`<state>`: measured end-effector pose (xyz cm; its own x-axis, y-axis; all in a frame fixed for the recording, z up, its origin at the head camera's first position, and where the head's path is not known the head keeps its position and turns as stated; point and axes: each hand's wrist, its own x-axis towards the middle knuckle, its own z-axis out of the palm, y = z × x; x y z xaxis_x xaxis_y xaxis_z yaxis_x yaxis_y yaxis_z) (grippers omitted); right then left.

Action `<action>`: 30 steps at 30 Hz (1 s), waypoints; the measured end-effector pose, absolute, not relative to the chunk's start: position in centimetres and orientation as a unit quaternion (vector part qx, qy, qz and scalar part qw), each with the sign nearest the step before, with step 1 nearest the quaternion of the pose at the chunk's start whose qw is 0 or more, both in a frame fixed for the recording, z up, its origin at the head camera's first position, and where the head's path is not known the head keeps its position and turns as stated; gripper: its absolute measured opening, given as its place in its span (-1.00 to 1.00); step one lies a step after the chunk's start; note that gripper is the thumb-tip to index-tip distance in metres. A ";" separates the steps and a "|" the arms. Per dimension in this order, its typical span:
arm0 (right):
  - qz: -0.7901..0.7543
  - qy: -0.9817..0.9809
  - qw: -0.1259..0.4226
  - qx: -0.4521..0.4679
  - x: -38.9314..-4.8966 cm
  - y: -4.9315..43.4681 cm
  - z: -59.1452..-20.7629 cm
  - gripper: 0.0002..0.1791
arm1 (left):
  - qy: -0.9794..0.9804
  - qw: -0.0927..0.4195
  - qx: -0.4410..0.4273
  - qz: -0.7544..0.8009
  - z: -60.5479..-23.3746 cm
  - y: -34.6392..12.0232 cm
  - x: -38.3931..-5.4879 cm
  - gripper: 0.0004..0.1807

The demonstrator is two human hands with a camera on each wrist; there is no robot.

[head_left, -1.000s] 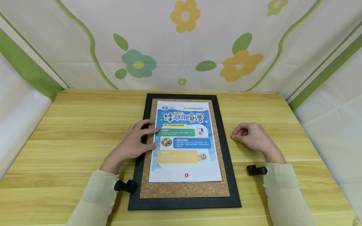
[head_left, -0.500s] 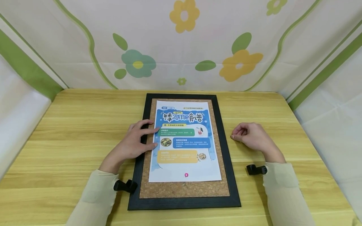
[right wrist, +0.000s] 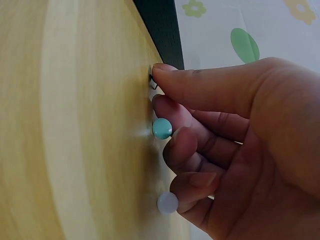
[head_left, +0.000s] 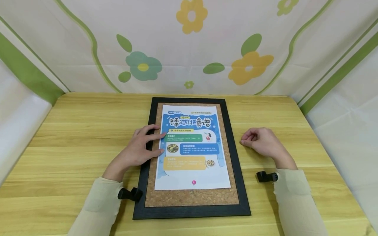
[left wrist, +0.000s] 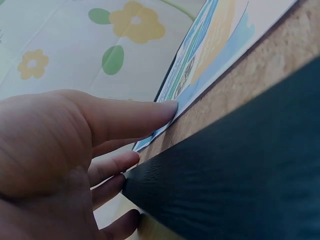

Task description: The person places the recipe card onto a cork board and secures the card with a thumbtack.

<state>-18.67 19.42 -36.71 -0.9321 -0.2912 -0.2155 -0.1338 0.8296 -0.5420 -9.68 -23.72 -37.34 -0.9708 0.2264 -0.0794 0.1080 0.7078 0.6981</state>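
A printed sheet [head_left: 193,180] lies on a black-framed cork board [head_left: 192,198]. My left hand [head_left: 137,147] is spread at its left edge. In the left wrist view, the thumb [left wrist: 150,116] touches the sheet's edge and other fingers reach over the frame. My right hand [head_left: 264,142] is low over the table, right of the board, with fingers curled. In the right wrist view, its thumb and forefinger pinch a small, mostly hidden thing that looks like a pushpin [right wrist: 153,82]. A teal round-headed pin [right wrist: 162,128] and a white one [right wrist: 167,203] sit by the other fingertips.
The wooden table [head_left: 79,137] runs back to a flower-printed cloth [head_left: 177,78]. More cloth hangs at both sides. A black wrist camera [head_left: 131,194] juts from the left sleeve over the frame; another camera [head_left: 266,176] juts from the right sleeve.
Both hands, the sheet and the board hold their places. The whole head view shifts very slightly to the left.
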 end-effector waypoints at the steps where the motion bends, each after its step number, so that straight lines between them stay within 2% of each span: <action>1: -0.269 0.945 0.145 -0.113 -18.7 19.4 -36.7 -0.86 | 0.921 0.079 0.092 0.371 -37.4 -23.7 -9.7 -0.40; 30: -0.270 0.945 0.147 -0.110 -18.7 19.3 -36.7 -0.87 | 0.920 0.086 0.099 0.368 -37.4 -23.9 -9.7 -0.41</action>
<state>-18.70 19.31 -36.71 -0.9327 -0.2871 -0.2181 -0.1284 0.8298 -0.5432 -9.67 -23.88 -37.40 -0.9657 0.2450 -0.0857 0.1183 0.7093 0.6949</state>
